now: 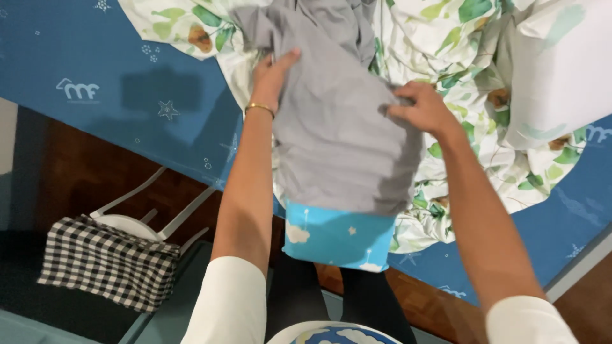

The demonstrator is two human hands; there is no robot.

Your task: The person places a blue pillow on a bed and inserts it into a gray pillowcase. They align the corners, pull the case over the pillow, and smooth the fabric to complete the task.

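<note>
Fingers of my left hand lie nearly flat, thumb out, pressing the grey cloth at its left edge; right hand is closed in a pinch on a fold at the cloth's right edge; cloth hangs between both hands, its blue cloud-print hem drooping below my wrists; leaf-print sheet bunched beyond the fingertips, over the blue bed cover. Judgement: light, limp, not slippery, nothing fragile; grip best at edges or corners, since the middle sags.
</note>
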